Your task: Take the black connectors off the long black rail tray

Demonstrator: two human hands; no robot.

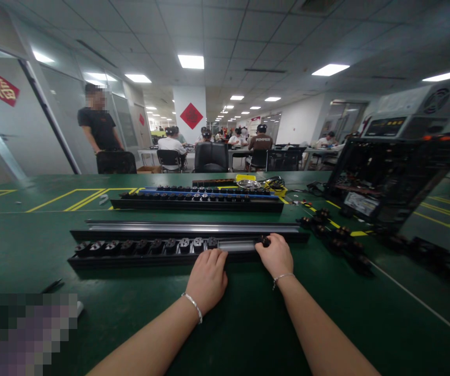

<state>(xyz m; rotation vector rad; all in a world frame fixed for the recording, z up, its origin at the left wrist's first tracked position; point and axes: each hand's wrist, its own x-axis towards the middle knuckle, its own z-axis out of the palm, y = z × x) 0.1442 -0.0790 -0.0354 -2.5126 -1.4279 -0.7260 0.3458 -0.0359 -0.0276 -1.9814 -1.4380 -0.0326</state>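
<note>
A long black power-strip rail (130, 259) lies across the green table in front of me, with a row of round black socket modules (142, 246) filling its left and middle part. To the right of the last module, the silvery inside of the channel shows. My left hand (208, 277) grips the rail's front edge, its fingertips close to that last module. In my right hand (276, 256) a small black socket module (264, 241) is pinched at the right part of the rail; my fingers partly cover it.
Behind lies a second rail with a bare silvery channel (193, 228); farther back are filled rails (193, 203). Loose socket modules (342, 237) are scattered at right, near an opened computer case (389, 183). A person (98, 122) stands beyond the table; others sit farther off.
</note>
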